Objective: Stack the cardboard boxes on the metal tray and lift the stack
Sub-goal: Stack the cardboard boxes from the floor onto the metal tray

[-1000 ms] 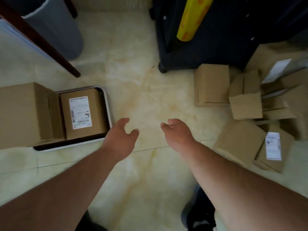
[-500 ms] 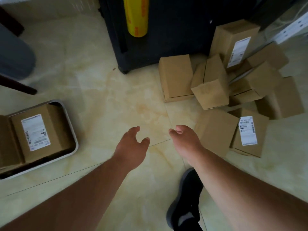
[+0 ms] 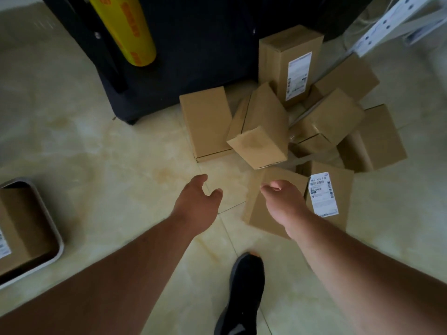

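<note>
A pile of several brown cardboard boxes (image 3: 261, 134) lies on the floor at right centre; some carry white labels. The nearest plain box (image 3: 263, 204) lies just under and beyond my right hand (image 3: 283, 204), whose fingers hang loosely curled and hold nothing. My left hand (image 3: 198, 201) hovers above the bare floor to the left of that box, fingers relaxed and apart, holding nothing. The metal tray (image 3: 54, 247) sits at the left edge, cut off by the frame, with a labelled box (image 3: 19, 228) in it.
A dark cabinet (image 3: 193, 44) with a yellow roll (image 3: 125, 30) leaning on it stands behind the pile. A white perforated metal rack (image 3: 396, 22) is at the top right. My black shoe (image 3: 244, 296) stands on the tiled floor below the hands.
The view has swung right, away from the tray toward the box pile. Both hands have moved forward and right, and my right hand is now over the nearest box.
</note>
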`<control>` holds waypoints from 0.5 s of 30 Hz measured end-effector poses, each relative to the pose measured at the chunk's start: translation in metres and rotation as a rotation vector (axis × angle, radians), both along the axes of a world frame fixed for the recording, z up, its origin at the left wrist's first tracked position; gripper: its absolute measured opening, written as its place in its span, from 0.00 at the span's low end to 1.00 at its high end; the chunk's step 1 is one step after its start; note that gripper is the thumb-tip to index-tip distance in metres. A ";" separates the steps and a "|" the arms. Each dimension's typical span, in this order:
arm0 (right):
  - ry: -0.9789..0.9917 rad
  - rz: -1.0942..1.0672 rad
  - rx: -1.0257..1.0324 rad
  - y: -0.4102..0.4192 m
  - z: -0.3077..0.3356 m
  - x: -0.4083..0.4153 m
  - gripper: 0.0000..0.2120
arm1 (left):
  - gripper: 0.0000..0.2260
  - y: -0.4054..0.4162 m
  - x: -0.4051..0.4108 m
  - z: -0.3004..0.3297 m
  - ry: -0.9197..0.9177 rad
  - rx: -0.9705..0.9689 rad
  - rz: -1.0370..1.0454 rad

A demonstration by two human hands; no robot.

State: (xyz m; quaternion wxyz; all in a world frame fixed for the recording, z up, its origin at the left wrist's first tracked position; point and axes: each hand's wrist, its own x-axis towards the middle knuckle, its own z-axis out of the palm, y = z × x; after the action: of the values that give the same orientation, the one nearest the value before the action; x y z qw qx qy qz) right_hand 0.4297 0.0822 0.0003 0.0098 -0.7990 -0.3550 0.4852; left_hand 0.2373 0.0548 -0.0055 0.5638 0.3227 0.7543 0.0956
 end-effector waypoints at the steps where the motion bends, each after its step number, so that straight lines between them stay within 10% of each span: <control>1: -0.007 -0.021 0.002 0.003 -0.003 0.007 0.26 | 0.29 0.005 0.007 0.000 -0.006 -0.003 0.007; 15: 0.075 -0.394 0.004 0.084 -0.040 0.040 0.22 | 0.27 0.126 0.056 -0.045 -0.017 -0.001 0.273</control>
State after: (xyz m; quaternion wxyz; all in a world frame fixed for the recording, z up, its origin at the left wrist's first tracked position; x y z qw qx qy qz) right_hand 0.4696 0.1660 -0.0396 0.1195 -0.8345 -0.1920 0.5025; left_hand 0.2936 0.1810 -0.0506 0.5522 0.2159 0.7863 0.1737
